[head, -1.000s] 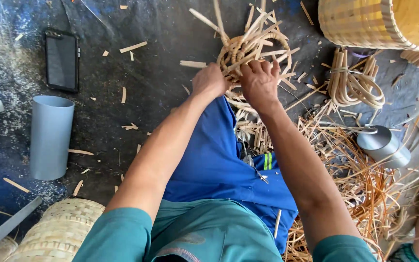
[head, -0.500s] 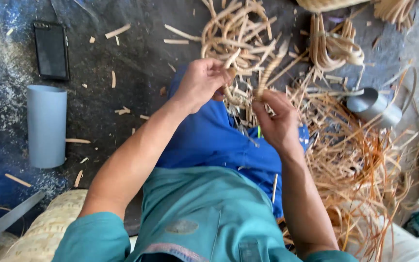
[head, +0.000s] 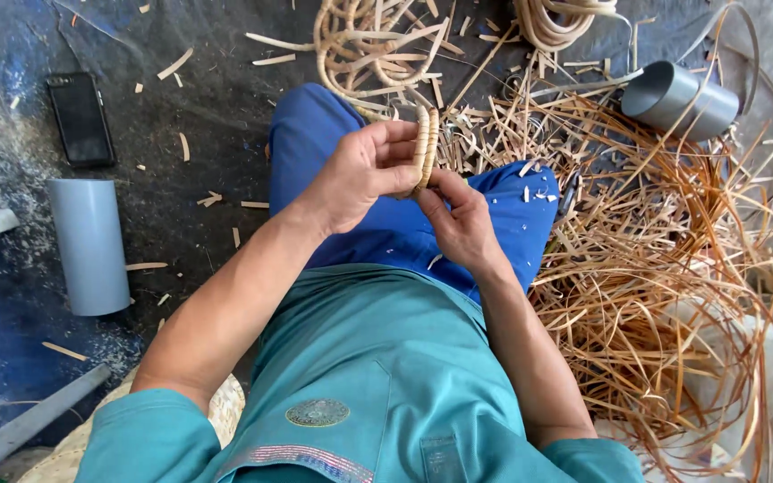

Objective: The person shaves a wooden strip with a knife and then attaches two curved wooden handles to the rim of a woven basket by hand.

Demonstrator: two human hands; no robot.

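Tan rattan coil, blue trousers, teal shirt — grey pipe, black phone.

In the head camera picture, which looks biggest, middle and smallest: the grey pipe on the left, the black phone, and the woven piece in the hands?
1. Grey pipe: biggest.
2. Black phone: middle.
3. Woven piece: smallest, though the left hand and right hand hide part of it. It is held up nearer the camera, so its real size is probably smaller still.

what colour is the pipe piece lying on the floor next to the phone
Grey. The pipe piece shows plainly in the head view, lying just below the black phone.
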